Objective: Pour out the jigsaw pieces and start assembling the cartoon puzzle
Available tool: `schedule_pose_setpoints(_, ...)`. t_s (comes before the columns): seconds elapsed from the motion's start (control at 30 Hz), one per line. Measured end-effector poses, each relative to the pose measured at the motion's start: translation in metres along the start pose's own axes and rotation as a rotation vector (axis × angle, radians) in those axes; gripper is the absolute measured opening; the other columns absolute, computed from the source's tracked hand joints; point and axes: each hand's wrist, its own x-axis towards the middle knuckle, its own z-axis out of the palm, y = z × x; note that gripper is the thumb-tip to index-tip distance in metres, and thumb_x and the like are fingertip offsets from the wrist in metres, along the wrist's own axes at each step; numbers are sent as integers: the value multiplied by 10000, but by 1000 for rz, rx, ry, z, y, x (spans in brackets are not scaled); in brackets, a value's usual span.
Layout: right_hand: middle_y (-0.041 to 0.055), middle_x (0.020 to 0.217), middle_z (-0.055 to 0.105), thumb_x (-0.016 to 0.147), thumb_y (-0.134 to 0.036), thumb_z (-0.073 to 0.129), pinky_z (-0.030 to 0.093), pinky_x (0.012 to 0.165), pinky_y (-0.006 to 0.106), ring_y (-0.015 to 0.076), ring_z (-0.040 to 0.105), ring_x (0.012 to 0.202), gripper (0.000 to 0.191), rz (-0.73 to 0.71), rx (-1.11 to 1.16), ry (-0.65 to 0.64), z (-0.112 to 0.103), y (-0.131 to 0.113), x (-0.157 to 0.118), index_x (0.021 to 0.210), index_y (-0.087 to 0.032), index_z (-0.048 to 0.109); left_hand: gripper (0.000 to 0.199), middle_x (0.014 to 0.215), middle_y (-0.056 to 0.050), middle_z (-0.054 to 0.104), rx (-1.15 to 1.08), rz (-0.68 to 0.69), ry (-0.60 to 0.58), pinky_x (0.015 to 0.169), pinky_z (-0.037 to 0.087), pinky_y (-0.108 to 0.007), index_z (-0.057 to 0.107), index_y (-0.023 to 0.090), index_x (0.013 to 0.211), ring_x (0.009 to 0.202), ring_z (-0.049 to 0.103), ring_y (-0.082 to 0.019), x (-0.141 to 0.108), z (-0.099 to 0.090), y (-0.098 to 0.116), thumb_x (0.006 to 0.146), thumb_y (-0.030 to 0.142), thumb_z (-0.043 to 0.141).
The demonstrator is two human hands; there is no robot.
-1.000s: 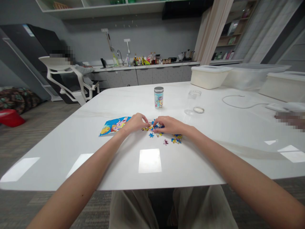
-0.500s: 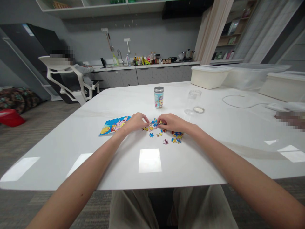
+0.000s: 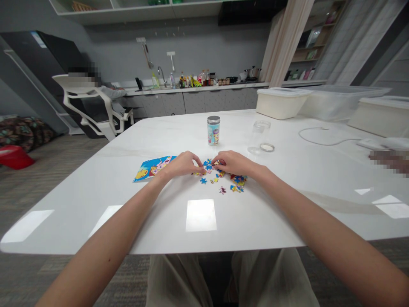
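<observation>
Small jigsaw puzzle pieces (image 3: 238, 179) lie in a loose pile on the white table, mostly blue, yellow and pink. At the pile's left side, my left hand (image 3: 185, 163) has its thumb and forefinger brought together on a puzzle piece, largely covered by the fingertips. My right hand (image 3: 234, 162) reaches in from the right, fingers curled and pinching a puzzle piece at the pile's upper middle; its palm hides other pieces. A single blue puzzle piece (image 3: 203, 181) and a dark one (image 3: 223, 190) lie nearer to me. Beside my left hand rests a colourful picture sheet (image 3: 150, 169).
Behind the pile stands a printed jar (image 3: 213, 133) with a metal lid. To its right are a clear jar (image 3: 259, 135) and a loose lid (image 3: 267, 147). Storage boxes (image 3: 281, 104), a cable (image 3: 306, 138) and another person's hand (image 3: 388, 161) are at the right.
My left hand's fingertips have shifted slightly right, further into the pile. The right hand has barely moved, its fingers still on the pieces.
</observation>
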Motion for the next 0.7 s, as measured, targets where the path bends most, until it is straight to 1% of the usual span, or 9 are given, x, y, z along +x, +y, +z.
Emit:
schedule_pose_setpoints(0.1,47,767,628,862,-317,594,360,644,259,160,543,692,242,24,38,-32,-7,0,-2,1014,-169,710,318,530,31,563,12,13,-42,543,336,-237,766,198,808,518,431,-111,-2,-4,-1,645,470,738)
schedule_pose_setpoints(0.2,13,700,605,803,-359,655,348,600,248,136,526,632,267,22,121,-126,-14,-1,-5,976,-161,702,306,544,38,555,12,34,-51,549,334,-230,766,190,800,536,432,-110,-3,-6,-1,658,457,722)
schedule_pose_setpoints(0.3,-9,657,579,790,-340,661,351,583,236,118,508,596,217,2,159,-179,-15,-1,-6,909,-164,703,316,560,26,577,9,51,-54,561,343,-235,761,176,795,538,437,-112,-1,-4,-3,675,463,705)
schedule_pose_setpoints(0.43,1,662,604,819,-281,609,357,590,234,115,506,590,162,7,165,-168,-12,2,-4,881,-166,705,322,592,2,619,30,60,-49,583,359,-245,764,163,834,543,463,-116,2,-2,-6,701,446,685)
schedule_pose_setpoints(0.53,18,689,634,831,-255,587,353,603,237,121,512,609,150,9,132,-154,-11,5,-3,860,-169,707,324,614,-6,634,33,65,-54,572,361,-241,764,168,837,560,489,-121,3,-4,-8,712,452,670)
schedule_pose_setpoints(0.63,23,691,637,839,-262,578,345,608,242,124,505,610,159,17,102,-149,-13,6,-4,848,-172,709,358,554,13,578,41,49,-93,521,340,-239,764,176,863,522,452,-117,1,-9,-10,690,479,685)
schedule_pose_setpoints(0.7,16,680,625,843,-302,583,341,599,243,122,499,599,177,26,115,-157,-14,5,-5,862,-175,704,378,515,29,525,37,20,-136,483,316,-240,763,180,891,487,410,-112,-1,-12,-11,676,484,692)
